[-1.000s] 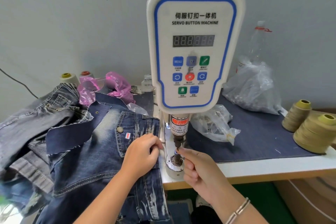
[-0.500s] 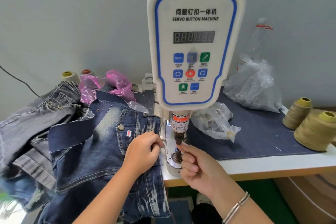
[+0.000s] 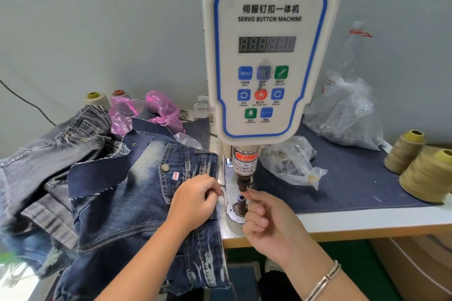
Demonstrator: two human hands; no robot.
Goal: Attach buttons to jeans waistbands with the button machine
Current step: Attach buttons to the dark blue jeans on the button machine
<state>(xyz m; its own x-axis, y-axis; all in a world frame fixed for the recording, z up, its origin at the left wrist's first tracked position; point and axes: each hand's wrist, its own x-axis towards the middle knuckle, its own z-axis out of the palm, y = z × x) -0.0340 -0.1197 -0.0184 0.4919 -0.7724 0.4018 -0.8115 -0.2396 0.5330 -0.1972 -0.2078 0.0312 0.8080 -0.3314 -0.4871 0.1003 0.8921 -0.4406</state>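
While left hand (image 3: 193,200) pinches jeans (image 3: 137,203), right hand (image 3: 266,222) curled beside button machine (image 3: 269,56), white table (image 3: 342,221), grey wall (image 3: 97,19).

Two olive thread cones (image 3: 423,166) at right, pink plastic bag (image 3: 156,110), clear bottle (image 3: 352,51) behind crumpled clear bag (image 3: 347,115).

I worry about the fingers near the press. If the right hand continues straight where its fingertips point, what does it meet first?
Most likely the dark punch tip of the servo button machine: the right hand points its fingertips up and left, just under it. Depth is unclear.
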